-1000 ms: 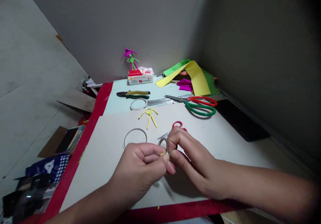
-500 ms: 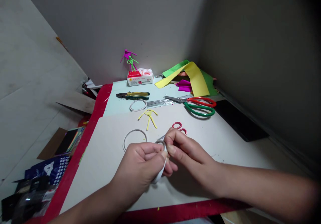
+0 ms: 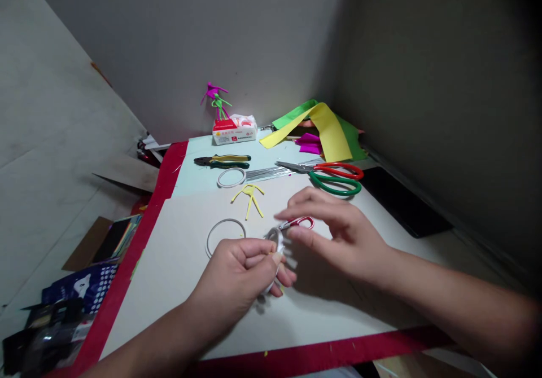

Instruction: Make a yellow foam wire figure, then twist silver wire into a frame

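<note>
My left hand [image 3: 237, 276] is closed around a small roll of white tape [image 3: 276, 237], and a white strip hangs down from its fingers. My right hand [image 3: 339, 237] is spread, its fingers stretched left and blurred by motion. It lies over the small red-handled scissors [image 3: 301, 222], and I cannot tell whether it touches them. Both hands are above a white sheet [image 3: 178, 254]. A thin grey ring [image 3: 224, 234] lies just left of my left hand. A yellow stick figure [image 3: 249, 196] lies behind it.
Farther back lie large red-and-green scissors [image 3: 334, 176], pliers [image 3: 222, 161], a white tape ring [image 3: 231, 177] and a bundle of wires [image 3: 271, 171]. By the wall stand a tissue pack [image 3: 234, 130], a pink-green figure [image 3: 215, 99] and coloured paper [image 3: 326, 130]. A black slab [image 3: 402, 200] lies right.
My right hand has let go of the tape end, opened, and moved right and back over the small scissors. My left hand still grips the roll.
</note>
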`<state>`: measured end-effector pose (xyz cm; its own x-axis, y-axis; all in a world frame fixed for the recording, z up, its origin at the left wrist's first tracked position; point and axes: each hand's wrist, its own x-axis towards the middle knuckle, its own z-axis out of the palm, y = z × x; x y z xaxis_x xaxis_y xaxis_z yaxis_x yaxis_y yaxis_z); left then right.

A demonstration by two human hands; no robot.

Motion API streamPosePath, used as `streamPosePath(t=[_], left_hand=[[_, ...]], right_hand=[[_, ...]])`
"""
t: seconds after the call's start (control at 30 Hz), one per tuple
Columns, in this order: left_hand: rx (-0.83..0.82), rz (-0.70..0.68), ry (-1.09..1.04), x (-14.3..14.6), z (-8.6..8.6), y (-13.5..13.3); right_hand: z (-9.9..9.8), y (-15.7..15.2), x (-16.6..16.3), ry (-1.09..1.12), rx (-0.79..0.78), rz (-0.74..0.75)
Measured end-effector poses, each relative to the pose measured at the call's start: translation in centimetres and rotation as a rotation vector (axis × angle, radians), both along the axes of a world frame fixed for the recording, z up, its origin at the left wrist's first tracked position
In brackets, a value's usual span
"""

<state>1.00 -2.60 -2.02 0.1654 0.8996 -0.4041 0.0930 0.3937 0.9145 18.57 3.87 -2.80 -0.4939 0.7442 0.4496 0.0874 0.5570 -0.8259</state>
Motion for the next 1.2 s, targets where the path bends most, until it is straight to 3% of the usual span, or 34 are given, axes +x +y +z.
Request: streamPosePath(t=[0.13,0.3,0.43,0.67,0.87,0.97,1.2], left_hand=[[0.029,-0.014,0.027,0.0,-0.1,0.0],[0.013,-0.016,0.056,0.1,0.4,0.0],[0.004,-0.029,0.069,0.0,0.5,-0.1],[-0.053,-0.089,0.053,-0.2,0.6,-0.3],[-0.075,-0.100,0.059,-0.3,1.2,-0.1],[-0.071,-0.106,0.079,-0.4,1.3,0.0],[-0.046,-0.137,0.095,-0.3,0.9,-0.2]], right_hand=[[0.2,-0.2,0.3,-0.140,0.346,0.120],[0.0,-0.5,0.3,-0.178,0.538,0.073],[0.1,-0.9,0.4,-0.183,0.516,0.041],[0.4,-1.2,0.7,-0.208,0.243,0.120],[0.5,-1.3,0.5,-0.174,0.272,0.039],[0.4,-1.1,0.5,-0.189,0.300,0.068],[0.2,-1.2,0.6,-0.264,0.497,0.095]])
